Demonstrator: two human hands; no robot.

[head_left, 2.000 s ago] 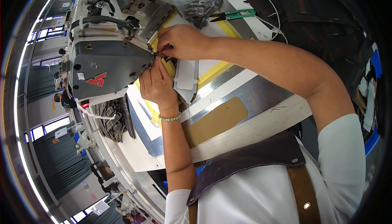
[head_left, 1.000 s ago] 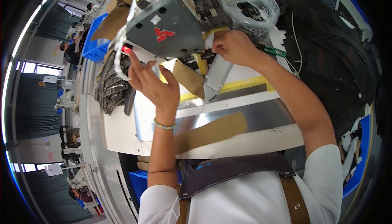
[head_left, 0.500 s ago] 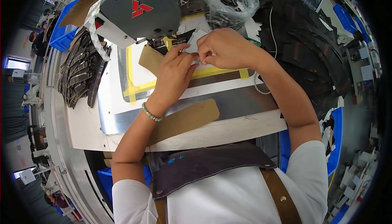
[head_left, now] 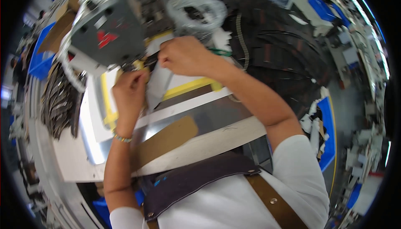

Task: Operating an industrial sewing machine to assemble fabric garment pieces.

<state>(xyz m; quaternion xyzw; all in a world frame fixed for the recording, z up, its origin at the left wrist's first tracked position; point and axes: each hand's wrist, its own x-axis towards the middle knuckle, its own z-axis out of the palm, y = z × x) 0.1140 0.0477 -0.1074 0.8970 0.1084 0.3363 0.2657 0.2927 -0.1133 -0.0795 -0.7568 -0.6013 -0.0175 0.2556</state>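
My right hand (head_left: 184,55) is closed, its fingertips at the top of a thin pale sheet-like strip (head_left: 159,88) that slants down toward the front of the worktop. The strip is blurred, so its material is unclear. To its left, my left hand (head_left: 130,89) is curled with fingers pressed together, just below the grey machine head (head_left: 106,32). Whatever those fingers hold is hidden or too small to name. Behind both hands, a dark piece and a yellowish part show under the machine. Yellow tape (head_left: 188,86) borders the white work area.
A brown card piece (head_left: 169,141) lies at the table's front. Dark strips (head_left: 60,99) are stacked on the left, and a large pile of black pieces (head_left: 275,53) fills the right. A clear plastic bag (head_left: 196,14) stands behind my hands. A blue bin (head_left: 330,133) holds scraps.
My hands have drawn apart from where they met, and the pale strip now shows between them. The view has shifted and blurred, with the machine and table lying further left in it.
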